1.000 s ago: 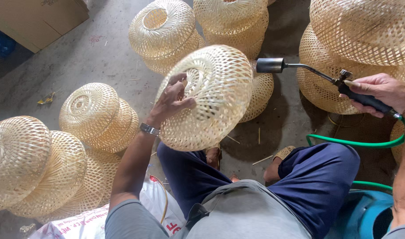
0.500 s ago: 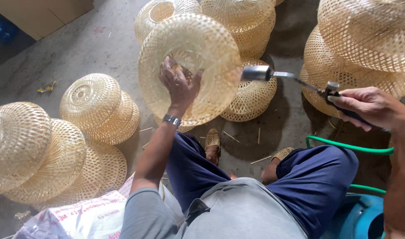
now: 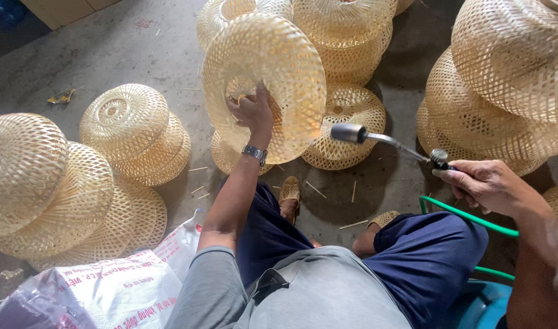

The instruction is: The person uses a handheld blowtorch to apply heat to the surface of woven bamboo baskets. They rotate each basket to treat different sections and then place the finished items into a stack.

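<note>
Seated person, two hands in view. Right hand is closed around the grip of one torch, whose metal nozzle points left toward the raised basket; one green hose runs below that hand. Left hand, wearing one wristwatch, grips the rim of one woven basket held upright, above the knees. Beyond and around: four stacked baskets left of the left hand, further piles behind and right, count unclear.
</note>
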